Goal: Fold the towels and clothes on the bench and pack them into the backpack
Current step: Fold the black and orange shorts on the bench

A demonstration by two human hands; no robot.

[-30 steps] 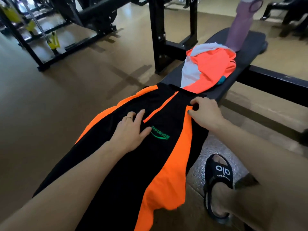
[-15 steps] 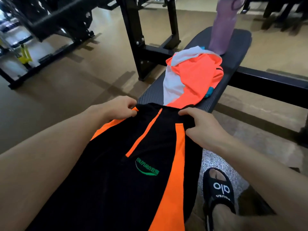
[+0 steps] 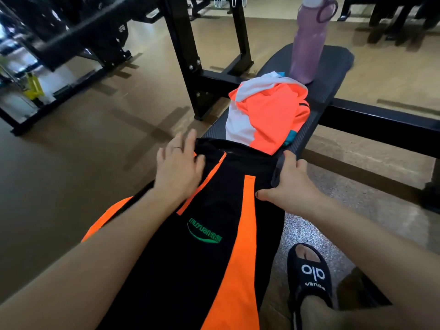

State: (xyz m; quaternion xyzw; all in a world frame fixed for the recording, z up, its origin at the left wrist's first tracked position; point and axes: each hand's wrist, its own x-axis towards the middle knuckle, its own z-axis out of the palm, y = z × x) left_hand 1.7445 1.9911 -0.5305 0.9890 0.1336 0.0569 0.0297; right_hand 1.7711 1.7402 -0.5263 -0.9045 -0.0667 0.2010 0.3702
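A black garment with orange stripes and a green logo lies spread along the near part of the dark bench. My left hand rests flat with spread fingers on its upper left corner. My right hand holds the garment's upper right edge, fingers curled over the fold, thumb stretched toward the orange stripe. Beyond it a crumpled orange, white and teal piece of clothing is heaped on the bench. No backpack is in view.
A purple water bottle stands upright on the bench's far end. A black rack upright rises left of the bench, a black crossbar runs right. My sandalled foot stands on the floor at lower right.
My left hand let go of the garment's top left corner and now lies flat and spread on it. My right hand slid to the garment's right edge.
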